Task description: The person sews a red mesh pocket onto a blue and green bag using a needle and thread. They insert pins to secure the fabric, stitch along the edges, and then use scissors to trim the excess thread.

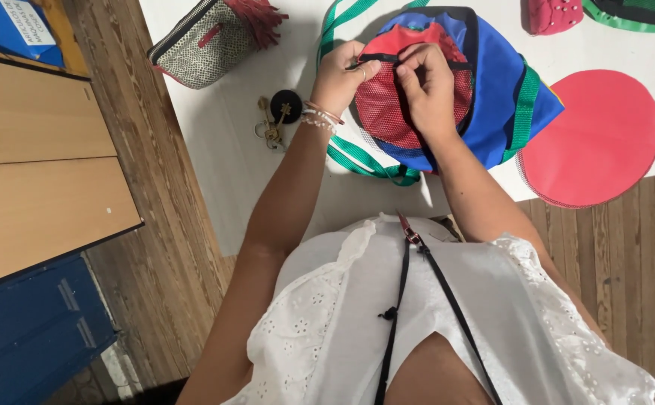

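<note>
At the bottom of the frame, both forearms reach up from a white blouse toward the desk (222,172). At upper centre, the left hand (338,79) and right hand (428,86) sit close together, fingertips pinched on the black zipper edge (387,58) of a round blue bag (503,90) with a red mesh pocket (383,112) and green straps. Left of them lie keys (275,120). A red disc (593,139) lies at right, a speckled pouch (203,45) at upper left.
</note>
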